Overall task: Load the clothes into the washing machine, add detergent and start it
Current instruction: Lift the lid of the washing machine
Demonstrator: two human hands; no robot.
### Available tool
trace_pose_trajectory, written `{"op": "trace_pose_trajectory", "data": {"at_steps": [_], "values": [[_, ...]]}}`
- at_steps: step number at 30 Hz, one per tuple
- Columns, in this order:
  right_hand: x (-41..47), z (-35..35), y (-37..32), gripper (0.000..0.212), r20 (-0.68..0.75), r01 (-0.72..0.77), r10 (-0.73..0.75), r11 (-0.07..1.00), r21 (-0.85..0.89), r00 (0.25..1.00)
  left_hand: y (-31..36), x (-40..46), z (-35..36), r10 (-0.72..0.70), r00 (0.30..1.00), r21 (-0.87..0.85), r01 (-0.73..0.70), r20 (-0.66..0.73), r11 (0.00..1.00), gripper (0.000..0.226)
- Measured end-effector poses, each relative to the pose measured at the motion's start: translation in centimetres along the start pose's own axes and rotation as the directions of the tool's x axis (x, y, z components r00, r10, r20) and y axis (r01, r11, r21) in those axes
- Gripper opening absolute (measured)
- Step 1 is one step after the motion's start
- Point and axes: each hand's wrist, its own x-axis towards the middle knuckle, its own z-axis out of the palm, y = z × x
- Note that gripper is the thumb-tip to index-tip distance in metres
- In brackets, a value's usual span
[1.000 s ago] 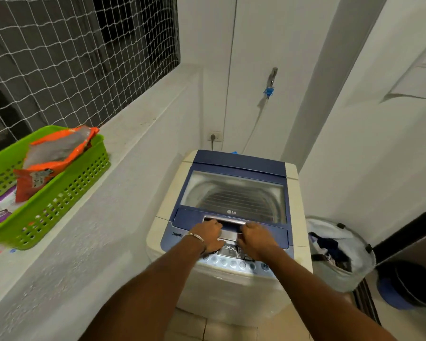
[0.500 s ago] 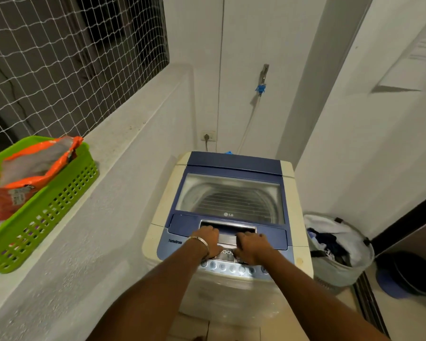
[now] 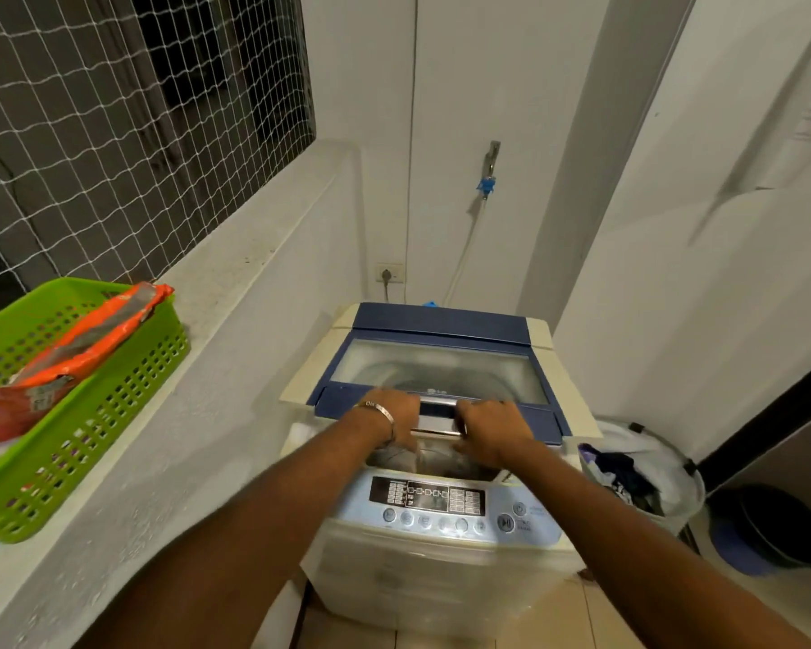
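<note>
A cream top-loading washing machine (image 3: pixel 441 569) stands in the corner with a blue lid (image 3: pixel 441 325) that has a clear window. The lid's front edge is raised a little, and the drum opening shows beneath it above the control panel (image 3: pixel 445 503). My left hand (image 3: pixel 392 414) and my right hand (image 3: pixel 488 426) both grip the silver lid handle (image 3: pixel 436 414), one at each end. A white laundry bag (image 3: pixel 647 470) with dark clothes stands on the floor to the machine's right. An orange detergent pouch (image 3: pixel 80 348) lies in a green basket (image 3: pixel 90 433) on the ledge at left.
A white ledge (image 3: pixel 235 283) runs along the left under a netted window. A tap with a blue fitting (image 3: pixel 487 180) and hose hangs on the back wall, beside a wall socket (image 3: pixel 388 274). A dark bucket (image 3: pixel 768 531) sits on the floor at far right.
The lid lay flat with both hands at its handle; now its front edge is lifted, uncovering the control panel and the drum gap.
</note>
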Motion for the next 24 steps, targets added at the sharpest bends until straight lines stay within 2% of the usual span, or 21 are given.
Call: {"op": "trace_pose_trajectory", "data": {"at_steps": [4,10,15,19,24], "values": [[1.3,-3.7,1.3,0.040,-0.007,0.026,-0.026,1.000,0.001,1.000,-1.2,1.0,-3.6,0.011,0.999,-0.073,-0.014,-0.031,0.997,0.030],[3.7,-9.1,2.9,0.041,0.011,0.037,-0.037,0.998,0.042,0.999,-2.8,3.0,-8.8,0.048,0.997,-0.027,-0.049,-0.066,0.998,0.042],[6.0,-13.1,4.1,0.036,-0.011,0.031,-0.030,0.996,0.079,0.999,-3.9,4.4,-11.8,0.051,0.976,-0.046,-0.062,-0.213,0.997,0.038],[7.7,-15.5,4.8,0.038,-0.080,0.014,-0.010,0.998,0.057,0.997,-4.3,5.4,-13.8,0.011,0.910,-0.042,-0.031,-0.414,0.999,0.038],[9.8,-16.9,5.6,0.032,-0.288,-0.053,0.062,0.998,0.039,0.956,-4.2,6.7,-15.9,-0.070,0.791,-0.069,0.035,-0.608,0.997,0.032]]}}
